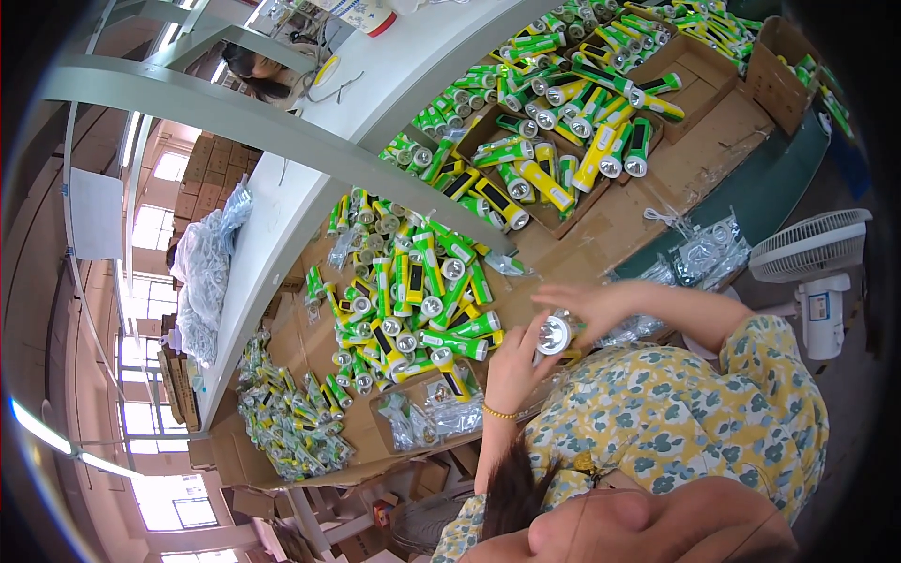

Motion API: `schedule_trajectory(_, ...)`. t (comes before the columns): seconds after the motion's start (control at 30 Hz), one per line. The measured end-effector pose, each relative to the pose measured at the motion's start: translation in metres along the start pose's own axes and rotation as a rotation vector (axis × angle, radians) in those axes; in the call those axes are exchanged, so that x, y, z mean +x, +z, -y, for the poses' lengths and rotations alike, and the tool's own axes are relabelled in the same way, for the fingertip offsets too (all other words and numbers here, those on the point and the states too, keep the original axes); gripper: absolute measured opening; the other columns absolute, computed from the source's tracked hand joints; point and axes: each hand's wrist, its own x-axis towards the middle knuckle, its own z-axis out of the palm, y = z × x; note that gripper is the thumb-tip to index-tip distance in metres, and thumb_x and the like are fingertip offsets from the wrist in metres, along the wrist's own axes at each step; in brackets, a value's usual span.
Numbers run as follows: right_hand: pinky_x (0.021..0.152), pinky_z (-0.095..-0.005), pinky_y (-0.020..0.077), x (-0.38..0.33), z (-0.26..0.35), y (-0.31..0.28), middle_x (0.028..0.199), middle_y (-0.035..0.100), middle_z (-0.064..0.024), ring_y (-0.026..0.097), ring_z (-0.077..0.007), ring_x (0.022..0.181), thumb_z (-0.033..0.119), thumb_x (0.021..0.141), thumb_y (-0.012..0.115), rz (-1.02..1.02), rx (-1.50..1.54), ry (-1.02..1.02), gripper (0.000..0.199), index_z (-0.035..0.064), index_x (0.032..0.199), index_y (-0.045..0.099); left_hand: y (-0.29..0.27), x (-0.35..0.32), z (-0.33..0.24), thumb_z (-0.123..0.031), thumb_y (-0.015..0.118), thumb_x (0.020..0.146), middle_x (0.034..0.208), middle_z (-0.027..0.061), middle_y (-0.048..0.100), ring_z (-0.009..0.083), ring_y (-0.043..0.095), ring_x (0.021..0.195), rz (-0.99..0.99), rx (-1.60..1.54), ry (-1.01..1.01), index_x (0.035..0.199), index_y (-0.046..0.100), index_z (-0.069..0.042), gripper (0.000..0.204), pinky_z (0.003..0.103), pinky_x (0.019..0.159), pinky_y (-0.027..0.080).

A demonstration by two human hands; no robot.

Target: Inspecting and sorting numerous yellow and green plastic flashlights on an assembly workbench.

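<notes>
Close in front of my floral-clothed body, my left hand (514, 368), with a yellow bead bracelet at its wrist, is closed around a flashlight (555, 335). Its round silver lens end faces up, while most of its body is hidden by the fingers. My right hand (593, 306) is just beyond and beside the lens end, fingers stretched out and slightly blurred; I cannot tell whether it touches the flashlight. To the left of my hands, a heap of green and yellow flashlights (413, 281) covers the cardboard-lined table (526, 291).
A cardboard tray (582, 211) of flashlights sits farther back. Clear plastic bags (704, 249) lie at the right, near a white fan (812, 253). Bagged flashlights (291, 413) fill the left end. A grey metal bar (375, 169) crosses above; another person (258, 70) sits beyond the white shelf (366, 80).
</notes>
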Motion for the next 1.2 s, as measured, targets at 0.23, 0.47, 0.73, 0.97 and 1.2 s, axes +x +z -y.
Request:
schedule_trajectory(0.23, 0.112, -0.0443, 0.0200, 0.016, 0.040, -0.092, 0.149, 0.022, -0.0167, 0.019, -0.0329, 0.139, 0.018, 0.075, 0.069, -0.529, -0.198, -0.225, 0.078, 0.0081, 0.142, 0.030, -0.006, -0.005, 0.010, -0.024, 0.074, 0.072, 0.097, 0.0101, 0.059, 0.0275, 0.059, 0.087, -0.087, 0.093, -0.052, 0.130, 0.048, -0.014, 0.064, 0.036, 0.071, 0.050)
schedule_trajectory(0.47, 0.095, -0.0417, 0.0404, -0.019, -0.116, 0.019, 0.129, 0.048, -0.0167, 0.049, -0.0321, 0.116, 0.019, 0.082, 0.062, -0.725, -0.095, 0.324, 0.050, 0.0026, 0.127, 0.046, -0.010, -0.007, 0.016, -0.024, 0.075, 0.072, 0.098, 0.0106, 0.060, 0.0278, 0.059, 0.087, -0.116, 0.089, -0.075, 0.130, 0.049, -0.014, 0.064, 0.036, 0.072, 0.051)
schedule_trajectory(0.73, 0.110, -0.0505, 0.0216, -0.101, -0.164, 0.113, 0.147, 0.022, -0.0241, 0.019, -0.0424, 0.137, 0.038, 0.071, 0.072, -0.265, -0.511, 0.536, 0.086, 0.0015, 0.138, 0.033, -0.018, -0.007, 0.026, -0.021, 0.077, 0.070, 0.102, 0.0132, 0.059, 0.0307, 0.058, 0.091, -0.084, 0.048, -0.079, 0.132, 0.047, -0.010, 0.070, 0.039, 0.075, 0.049)
schedule_trajectory(0.97, 0.107, -0.0450, 0.0288, -0.050, -0.108, 0.028, 0.148, 0.023, -0.0197, 0.028, -0.0378, 0.134, 0.017, 0.075, 0.066, -0.586, -0.455, 0.175, 0.070, 0.0049, 0.137, 0.035, -0.057, 0.015, 0.018, -0.021, 0.076, 0.069, 0.095, 0.0078, 0.058, 0.0255, 0.057, 0.084, -0.121, 0.230, 0.059, 0.129, 0.051, -0.013, 0.066, 0.036, 0.071, 0.049)
schedule_trajectory(1.2, 0.105, -0.0427, 0.0328, -0.059, -0.117, 0.057, 0.145, 0.029, -0.0187, 0.036, -0.0375, 0.129, 0.010, 0.077, 0.062, -0.734, -0.255, 0.223, 0.062, 0.0028, 0.133, 0.038, -0.074, 0.027, 0.014, -0.019, 0.076, 0.066, 0.095, 0.0075, 0.056, 0.0245, 0.056, 0.084, 0.035, 0.339, 0.238, 0.130, 0.049, -0.012, 0.070, 0.036, 0.071, 0.047)
